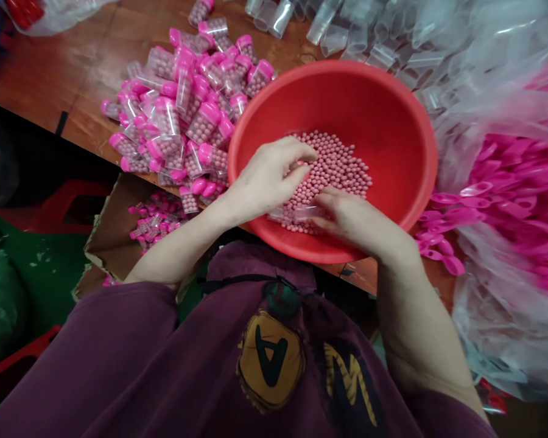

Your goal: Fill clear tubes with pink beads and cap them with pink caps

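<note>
A wide red basin (393,121) stands on the table edge in front of me, with a heap of small pink beads (333,161) at its bottom. My left hand (276,173) reaches over the beads from the left, its fingers curled and the thumb near the index finger. What lies between those fingers is hidden. Low in the basin, my right hand (354,219) grips a clear plastic tube (305,213), which lies tilted among the beads. Another clear piece (275,214) shows near the basin's near wall, partly covered by my left hand.
Left of the basin is a pile of bead-filled tubes with pink caps (164,121). Below the table edge, a cardboard box (114,222) holds more. Empty clear tubes (356,30) lie behind the basin. At right, plastic bags surround pink plastic pieces (520,201).
</note>
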The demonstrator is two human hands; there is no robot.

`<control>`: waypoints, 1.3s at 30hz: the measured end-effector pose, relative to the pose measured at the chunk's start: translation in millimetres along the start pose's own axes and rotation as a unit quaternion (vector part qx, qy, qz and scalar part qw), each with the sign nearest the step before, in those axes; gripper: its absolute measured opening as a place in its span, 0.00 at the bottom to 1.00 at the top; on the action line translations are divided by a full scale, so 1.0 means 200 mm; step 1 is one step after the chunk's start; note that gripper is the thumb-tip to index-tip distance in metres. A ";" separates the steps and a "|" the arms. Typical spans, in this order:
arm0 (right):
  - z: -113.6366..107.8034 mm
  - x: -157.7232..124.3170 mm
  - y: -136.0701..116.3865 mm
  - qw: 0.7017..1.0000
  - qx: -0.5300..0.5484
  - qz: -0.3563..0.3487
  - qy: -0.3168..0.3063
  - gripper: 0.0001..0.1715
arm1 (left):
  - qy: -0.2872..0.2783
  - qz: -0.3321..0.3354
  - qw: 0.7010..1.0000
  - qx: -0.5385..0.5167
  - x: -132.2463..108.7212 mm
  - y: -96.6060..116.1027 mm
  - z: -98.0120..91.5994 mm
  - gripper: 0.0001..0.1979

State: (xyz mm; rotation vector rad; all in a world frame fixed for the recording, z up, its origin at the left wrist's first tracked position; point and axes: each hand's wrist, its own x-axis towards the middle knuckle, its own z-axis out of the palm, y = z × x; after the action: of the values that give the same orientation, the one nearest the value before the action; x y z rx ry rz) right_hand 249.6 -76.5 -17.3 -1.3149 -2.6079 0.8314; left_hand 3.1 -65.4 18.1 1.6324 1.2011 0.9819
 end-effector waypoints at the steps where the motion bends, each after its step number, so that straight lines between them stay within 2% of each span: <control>1: -0.01 -0.01 0.01 1.000 0.013 0.006 0.003 0.05 | -0.023 -0.019 1.000 -0.007 -0.01 0.00 0.03 0.07; 3: -0.05 -0.03 0.03 0.999 0.035 0.016 0.008 0.06 | -0.057 -0.031 0.998 0.017 -0.01 -0.01 0.07 0.09; 7: -0.09 -0.07 0.03 0.979 0.168 0.056 0.103 0.12 | -0.126 -0.004 0.985 0.120 -0.01 -0.02 0.09 0.15; 10: -0.07 -0.09 0.02 0.930 0.321 0.085 0.158 0.26 | -0.110 0.019 0.982 0.151 -0.02 -0.02 0.12 0.19; 13: -0.04 -0.10 0.03 0.885 0.404 0.101 0.210 0.28 | -0.068 0.051 0.985 0.149 -0.03 -0.03 0.15 0.16; 16: -0.03 -0.10 0.01 0.871 0.415 0.102 0.241 0.27 | -0.056 0.128 0.974 0.176 -0.03 -0.03 0.18 0.19; 18: -0.02 -0.09 0.00 0.867 0.426 0.092 0.242 0.27 | -0.080 0.169 0.960 0.210 -0.02 -0.03 0.20 0.19; 21: 0.00 -0.09 -0.01 0.859 0.443 0.074 0.246 0.28 | -0.123 0.186 0.948 0.229 0.02 -0.02 0.21 0.15; 26: 0.03 -0.11 0.02 0.858 0.440 0.049 0.261 0.24 | -0.150 0.223 0.947 0.174 0.07 -0.03 0.21 0.12; 29: 0.05 -0.10 0.03 0.855 0.423 0.056 0.294 0.18 | -0.155 0.237 0.944 0.169 0.07 -0.03 0.22 0.12; 32: 0.05 -0.09 0.01 0.835 0.430 0.059 0.339 0.14 | -0.156 0.223 0.936 0.222 0.11 -0.02 0.20 0.16; 35: 0.02 -0.12 -0.02 0.806 0.415 0.058 0.417 0.14 | -0.156 0.158 0.907 0.358 0.22 -0.03 0.14 0.17; 37: -0.01 -0.20 -0.02 0.786 0.376 0.074 0.484 0.12 | -0.178 0.106 0.861 0.465 0.31 -0.04 0.10 0.19; 39: -0.03 -0.31 0.01 0.764 0.316 0.105 0.553 0.09 | -0.232 0.072 0.798 0.552 0.38 -0.05 0.09 0.21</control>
State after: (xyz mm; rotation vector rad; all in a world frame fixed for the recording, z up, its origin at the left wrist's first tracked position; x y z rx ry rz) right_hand 291.3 -120.1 -5.2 -1.2743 -1.1357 0.5666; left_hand 33.0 6.2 10.6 2.6712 1.3718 -0.2199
